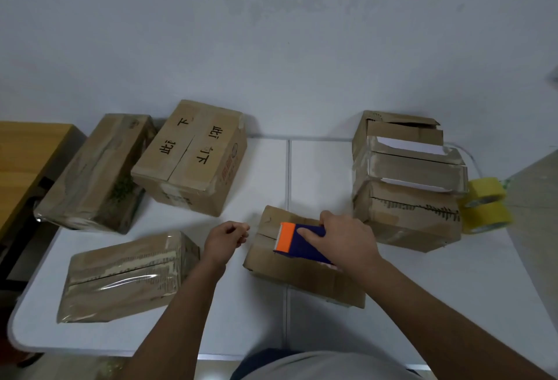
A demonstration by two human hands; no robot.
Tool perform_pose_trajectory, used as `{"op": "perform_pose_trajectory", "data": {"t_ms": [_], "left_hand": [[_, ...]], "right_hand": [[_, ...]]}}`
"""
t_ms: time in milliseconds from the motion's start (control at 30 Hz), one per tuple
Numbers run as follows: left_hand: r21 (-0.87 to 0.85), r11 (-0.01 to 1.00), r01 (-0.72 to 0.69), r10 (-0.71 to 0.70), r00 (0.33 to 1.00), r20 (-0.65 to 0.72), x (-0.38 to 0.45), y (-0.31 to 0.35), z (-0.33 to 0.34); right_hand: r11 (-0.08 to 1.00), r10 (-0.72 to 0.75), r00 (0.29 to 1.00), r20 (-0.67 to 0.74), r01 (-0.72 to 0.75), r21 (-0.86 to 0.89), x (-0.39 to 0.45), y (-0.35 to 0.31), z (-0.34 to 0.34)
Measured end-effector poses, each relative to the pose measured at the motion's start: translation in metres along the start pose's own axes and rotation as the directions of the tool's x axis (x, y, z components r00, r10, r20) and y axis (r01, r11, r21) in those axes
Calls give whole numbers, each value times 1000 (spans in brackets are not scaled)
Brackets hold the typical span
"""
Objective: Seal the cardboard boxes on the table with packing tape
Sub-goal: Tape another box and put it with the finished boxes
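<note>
A small cardboard box [280,271] lies on the white table [453,304] in front of me, its top seam running left to right. My right hand [347,239] grips a blue tape dispenser with an orange blade end [294,240] held on top of that box. My left hand [226,239] hovers just left of the box with its fingers curled; I cannot see whether a strip of clear tape is pinched in them.
A taped box [126,277] lies at the near left. Two more boxes [96,171] [193,156] stand at the far left. A stack of boxes [407,180] sits at the far right beside two yellow tape rolls [486,204]. A wooden table [27,153] adjoins at left.
</note>
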State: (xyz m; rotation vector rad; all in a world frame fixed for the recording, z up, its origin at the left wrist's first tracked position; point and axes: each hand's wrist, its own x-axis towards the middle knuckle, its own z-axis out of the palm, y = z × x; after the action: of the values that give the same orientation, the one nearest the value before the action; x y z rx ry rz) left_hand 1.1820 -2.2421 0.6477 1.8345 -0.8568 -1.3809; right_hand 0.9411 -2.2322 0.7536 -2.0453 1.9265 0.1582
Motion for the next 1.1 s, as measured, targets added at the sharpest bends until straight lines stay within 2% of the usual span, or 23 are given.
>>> {"op": "perform_pose_trajectory", "data": {"t_ms": [267,400,500,600,667,733,800,867,1000,1100], "left_hand": [[-22,1000,9,-9,1000,-8,-9,-18,22],[91,996,-6,3,999,41,-6,-15,22],[217,976,-28,22,999,29,-5,-10,22],[243,967,72,-77,997,10,-1,-13,15],[354,932,81,-109,992,59,3,-18,12],[367,929,45,-63,997,37,2,-18,11],[249,968,-18,25,999,-26,-8,-8,11],[183,976,-114,121,992,-25,-22,1,10],[426,850,-309,290,951,110,-44,-4,14],[540,765,-352,243,933,264,-44,-3,10]], "right_hand": [[1000,15,1000,4,-15,-2,-1,-2,1],[1000,20,1000,-14,-20,-15,-1,-2,3],[1000,26,1000,-11,-26,-12,0,-2,3],[1000,28,999,-19,-28,-3,-2,-2,3],[1000,30,999,-17,-30,-1,-3,-3,2],[1000,28,1000,-13,-28,1,-3,-4,1],[1000,26,1000,-15,-26,6,-2,-4,0],[1000,29,1000,-12,-29,11,-2,-4,1],[1000,26,999,-22,-26,2,-2,-4,1],[1000,20,999,-29,-21,-21,-2,-6,0]]}}
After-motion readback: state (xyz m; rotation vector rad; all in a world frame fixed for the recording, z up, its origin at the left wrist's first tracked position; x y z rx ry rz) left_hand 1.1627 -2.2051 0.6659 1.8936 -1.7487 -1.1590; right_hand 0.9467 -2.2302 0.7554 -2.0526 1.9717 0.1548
